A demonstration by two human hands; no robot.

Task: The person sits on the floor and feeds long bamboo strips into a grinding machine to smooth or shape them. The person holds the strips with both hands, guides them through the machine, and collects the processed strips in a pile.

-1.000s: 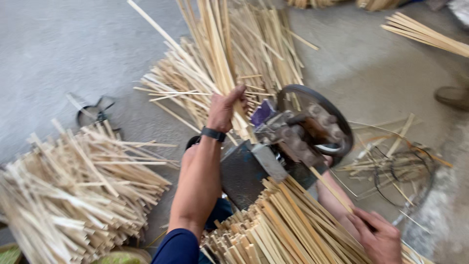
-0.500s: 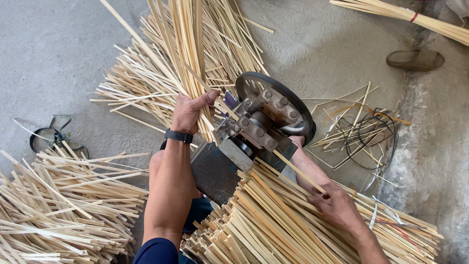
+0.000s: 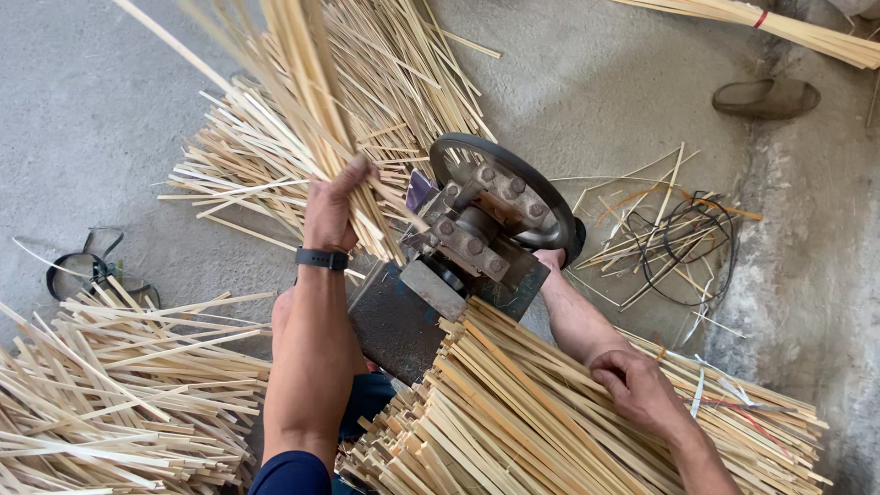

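While my left hand (image 3: pixel 332 206) closes around a bundle of split bamboo strips (image 3: pixel 302 101), gripping it just beyond the wristwatch (image 3: pixel 322 259), the bundle rises up and away from me, its long axis running from the grip toward the far side of the splitting machine (image 3: pixel 477 243). My fingers are wrapped tight on the lower ends of those strips, which fan out above the hand and blur toward the top of the view. This hand sits just left of the machine's dark flywheel (image 3: pixel 506 197), nearer to it than my other hand.

My right hand (image 3: pixel 642 390) lies on the near right side of the machine, palm down and fingers curled on the stack of squared bamboo sticks (image 3: pixel 513 422); whether it has pinched one stick or only presses on the stack, I cannot tell. That stack runs diagonally, its far ends butting against the machine's steel body.

Left of the machine, loose slivers (image 3: pixel 119 403) heap on the concrete floor (image 3: pixel 82 110). To the machine's right, a coil of black wire (image 3: pixel 697 247) lies among scraps, and a slipper (image 3: pixel 765 96) sits well beyond.
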